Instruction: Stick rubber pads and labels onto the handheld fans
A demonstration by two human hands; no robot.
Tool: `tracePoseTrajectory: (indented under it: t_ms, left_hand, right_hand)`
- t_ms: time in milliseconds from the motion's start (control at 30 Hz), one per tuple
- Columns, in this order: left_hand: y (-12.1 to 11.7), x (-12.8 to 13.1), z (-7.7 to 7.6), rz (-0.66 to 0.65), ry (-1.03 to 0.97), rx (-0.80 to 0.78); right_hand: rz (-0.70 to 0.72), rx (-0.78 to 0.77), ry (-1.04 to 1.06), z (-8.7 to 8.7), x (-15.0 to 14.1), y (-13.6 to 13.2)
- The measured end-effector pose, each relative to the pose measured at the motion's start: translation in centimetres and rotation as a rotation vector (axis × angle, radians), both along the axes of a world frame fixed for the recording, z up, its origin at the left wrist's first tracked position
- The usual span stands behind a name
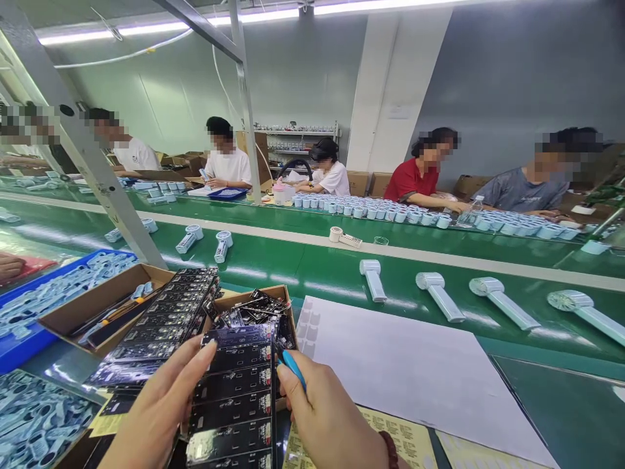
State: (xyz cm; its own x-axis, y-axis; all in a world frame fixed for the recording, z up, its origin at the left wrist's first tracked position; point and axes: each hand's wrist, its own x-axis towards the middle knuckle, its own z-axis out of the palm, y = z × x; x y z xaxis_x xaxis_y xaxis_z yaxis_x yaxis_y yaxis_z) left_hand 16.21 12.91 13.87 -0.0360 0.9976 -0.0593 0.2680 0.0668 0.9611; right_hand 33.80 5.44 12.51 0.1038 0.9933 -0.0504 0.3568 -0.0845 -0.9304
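The person's left hand (159, 400) grips a black circuit-board panel (234, 394) while the right hand (325, 404) holds a blue tool (293, 368) beside its right edge, near stacked similar panels (161, 312) and a green conveyor (297, 260) bearing pale-blue handled parts (374, 281).

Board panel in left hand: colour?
The board panel in the left hand is black with white marks; head view.

Before me, green surface (312, 268) bearing pale-blue handheld units (442, 298). To my left: blue tray (22, 352) of parts (63, 292). To my right: white sheet (395, 371). Opposite: clear bottle (474, 210) near co-worker in red (413, 179).
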Motion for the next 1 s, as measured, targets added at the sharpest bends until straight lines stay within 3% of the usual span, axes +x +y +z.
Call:
tracePoseTrajectory:
  t_ms: [100,267,400,467,633,767,833,900,1000]
  left_hand:
    - [1.1,1.8,1.9,-0.025,-0.074,-0.064]
    - [1.4,3.5,2.1,-0.004,-0.358,-0.421]
    - [1.8,3.1,2.5,0.012,-0.529,-0.597]
    - [2.3,2.5,2.6,0.034,-0.498,-0.564]
    - [3.2,1.4,1.7,-0.053,-0.36,-0.261]
    - [3.1,1.5,1.2,-0.122,-0.395,-0.261]
    - [3.0,1.8,1.0,-0.072,-0.443,-0.249]
    - [3.1,2.2,1.0,0.017,-0.484,-0.297]
    - [3.0,2.9,1.5,0.117,-0.489,-0.485]
  right_hand:
    - [-0.008,-0.001,0.132,0.0,-0.2,0.6]
    - [0.035,-0.122,0.559,0.6,-0.5,2.7]
    - [-0.019,-0.16,0.438,1.2,0.1,5.0]
    - [-0.047,-0.154,0.382,1.3,0.4,6.0]
    - [0.024,-0.119,0.325,1.4,0.9,5.4]
    - [0.107,-0.029,0.192,1.7,0.7,3.1]
    - [0.082,-0.004,0.147,1.5,0.4,2.5]
    - [0.048,-0.042,0.271,1.0,0.1,2.5]
    - [0.036,-0.124,0.621,0.5,-0.4,3.4]
